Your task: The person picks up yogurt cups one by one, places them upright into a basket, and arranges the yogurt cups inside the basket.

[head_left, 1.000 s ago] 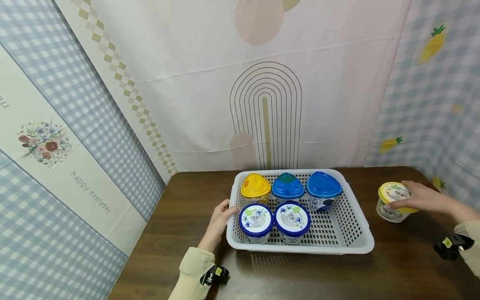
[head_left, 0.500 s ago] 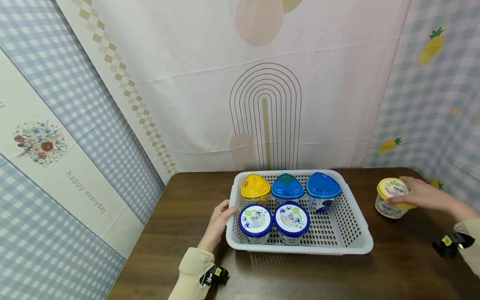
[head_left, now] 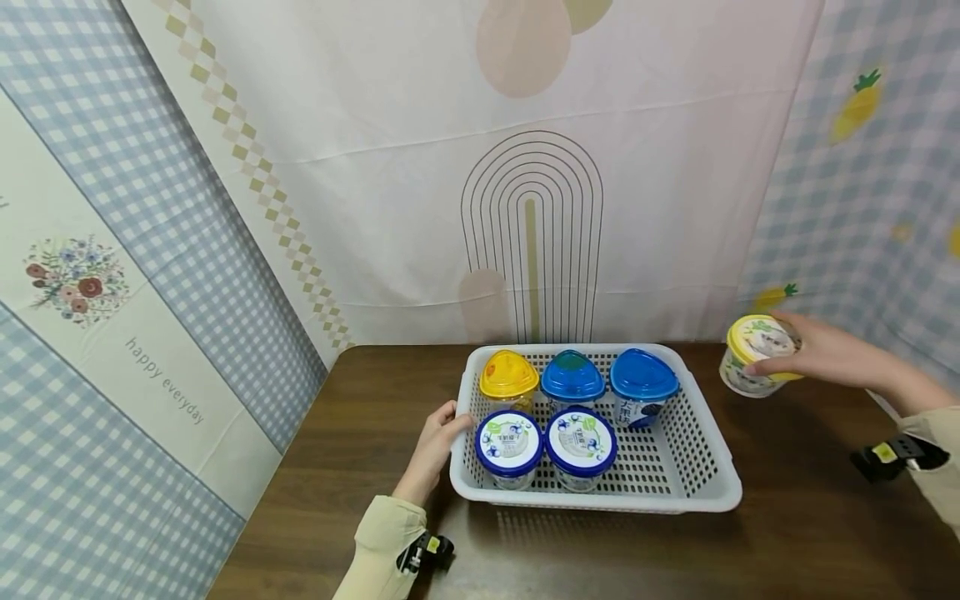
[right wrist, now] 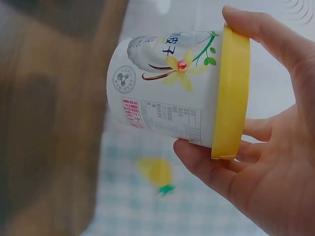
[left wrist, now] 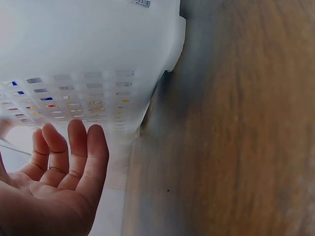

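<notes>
My right hand (head_left: pixel 813 354) grips a white yogurt cup (right wrist: pixel 162 93) around its yellow lid, thumb on one side and fingers on the other. In the head view the cup is upright with a slight tilt, held above the table to the right of a white perforated basket (head_left: pixel 600 500). A yellow vanilla flower and small print show on its wall. At the basket's left end, my left hand (head_left: pixel 431 450) holds the rim, thumb over the top. From the left wrist view, its fingers (left wrist: pixel 96 147) lie up against the basket's outer side wall.
Inside the basket, a yellow-lidded cup (head_left: pixel 508 375) and two blue-lidded cups, one in the middle (head_left: pixel 572 377) and one on the right (head_left: pixel 643 377), form the back row. Two round navy-rimmed cups, left (head_left: pixel 509 443) and right (head_left: pixel 581 443), stand in front. A curtain (head_left: pixel 375 208) hangs behind the brown table (head_left: pixel 360 467).
My right hand has lifted the yogurt cup off the table and carried it up and left, nearer the basket. The left hand stays at the basket rim.
</notes>
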`<action>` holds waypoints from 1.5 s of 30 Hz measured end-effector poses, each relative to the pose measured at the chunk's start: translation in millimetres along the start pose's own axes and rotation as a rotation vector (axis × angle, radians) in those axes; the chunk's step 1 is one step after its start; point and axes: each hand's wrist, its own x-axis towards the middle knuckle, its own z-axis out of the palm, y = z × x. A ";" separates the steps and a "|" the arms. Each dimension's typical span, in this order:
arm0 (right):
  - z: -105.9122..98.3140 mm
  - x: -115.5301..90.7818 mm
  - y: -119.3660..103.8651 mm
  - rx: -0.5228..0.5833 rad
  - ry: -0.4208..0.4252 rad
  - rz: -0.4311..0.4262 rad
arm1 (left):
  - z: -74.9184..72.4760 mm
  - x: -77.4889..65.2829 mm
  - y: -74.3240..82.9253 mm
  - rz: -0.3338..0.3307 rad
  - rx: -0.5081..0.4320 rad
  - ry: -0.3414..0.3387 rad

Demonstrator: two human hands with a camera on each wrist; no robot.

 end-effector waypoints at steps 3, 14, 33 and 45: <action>-0.4 3.3 -20.1 -0.005 0.015 -0.034 | -2.4 -8.1 12.6 0.005 0.006 -0.014; 14.5 3.7 -81.3 -0.037 -0.023 -0.081 | -12.7 -20.4 27.9 0.008 0.012 -0.013; 73.0 -8.9 -131.8 0.065 -0.120 -0.204 | -31.9 -19.0 17.7 -0.006 0.024 -0.012; 111.6 -4.4 -148.1 0.097 -0.264 -0.241 | -43.1 -19.1 14.8 -0.004 0.041 -0.007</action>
